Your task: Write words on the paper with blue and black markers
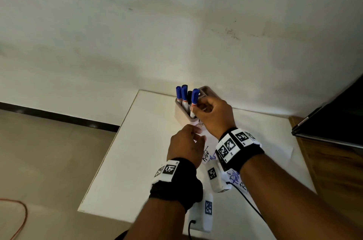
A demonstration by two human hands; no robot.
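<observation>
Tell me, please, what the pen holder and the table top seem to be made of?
The pen holder looks like matte beige moulded plastic, given its rounded corners and even colour, though painted wood is possible. The table top looks like smooth white laminate: flat, uniform and faintly glossy.

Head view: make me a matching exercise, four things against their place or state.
Things:
1. right hand
2. left hand
3. marker holder
4. paper

Places or states:
A. flat on the table, with writing on it
B. at the table's far edge, holding capped markers
C. grip closed on a blue-capped marker
D. over the paper, holding nothing

Pairs: 1-C, 2-D, 3-B, 4-A
</observation>
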